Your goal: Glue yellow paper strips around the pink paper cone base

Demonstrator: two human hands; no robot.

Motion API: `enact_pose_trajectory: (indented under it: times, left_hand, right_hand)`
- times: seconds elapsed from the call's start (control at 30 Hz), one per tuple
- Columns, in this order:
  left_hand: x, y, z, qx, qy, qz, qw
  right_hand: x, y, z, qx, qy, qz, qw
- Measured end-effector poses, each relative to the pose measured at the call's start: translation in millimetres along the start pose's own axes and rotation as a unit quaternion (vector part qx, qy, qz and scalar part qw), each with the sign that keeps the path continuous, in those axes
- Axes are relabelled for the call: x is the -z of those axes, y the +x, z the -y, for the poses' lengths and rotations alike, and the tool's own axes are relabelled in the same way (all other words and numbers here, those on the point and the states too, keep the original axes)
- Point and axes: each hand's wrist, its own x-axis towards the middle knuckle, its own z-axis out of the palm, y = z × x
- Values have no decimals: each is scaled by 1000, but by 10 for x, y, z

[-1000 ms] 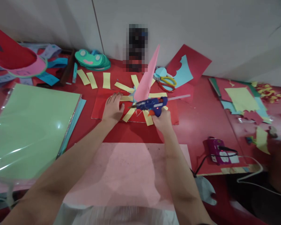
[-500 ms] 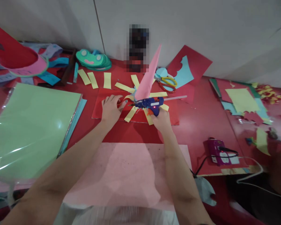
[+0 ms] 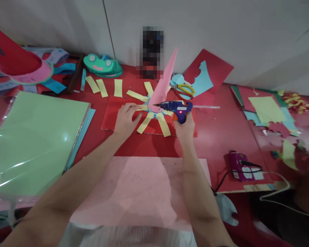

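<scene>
the person's right hand [image 3: 185, 127] has its fingers wrapped around the handle of a blue glue gun [image 3: 179, 107], the nozzle pointing left in front of the foot of a tall pink paper cone [image 3: 163, 85]; whether the tip touches the paper, i can't tell from here. the cone leans, its point toward the far edge of the counter [image 3: 218, 137], on a light blue base with yellow strips [image 3: 145, 122] fanning out around it, all on a red board [image 3: 110, 116] nearer the far edge than the near one. the left hand [image 3: 126, 118] rests its fingertips on the strip at the cone's left, thumb just beside them; i can't tell if they pinch it. three loose yellow pieces [image 3: 117, 88] lie beyond the board, with green frog-faced cutouts [image 3: 101, 65] behind them at the far edge. scissors [image 3: 186, 90] sit right of the cone. a pink sheet [image 3: 144, 178] lies along the near edge, clear-wrapped green paper [image 3: 41, 137] left of it, and a purple box [image 3: 238, 164] with a black cable to its right.
</scene>
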Motion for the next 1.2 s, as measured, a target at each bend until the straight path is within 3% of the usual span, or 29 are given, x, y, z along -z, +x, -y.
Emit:
enact_pose_trajectory:
  times: [0.17,0.33,0.57,0.83,1.07,1.2]
  left_hand:
    - [-32,3,-19,-44,-46,101,993]
    - [-34,5,-16,-70,-41,115,990]
    - [-50,1,-4,-32,-7,128,991]
    - [-59,9,43,-44,-24,129,990]
    - [7,-2,70,-80,17,204,975]
    - [11,-5,65,-85,40,216,972]
  right_hand:
    - [-8,-20,4,-4,24,3,1000]
    - [-17,-31,-28,-21,43,20,999]
    - [-75,-14,-73,-58,75,66,993]
    - [49,-24,92,-53,27,28,998]
    - [10,10,-5,-64,-53,37,996]
    - [-19,15,-23,-69,-61,34,995]
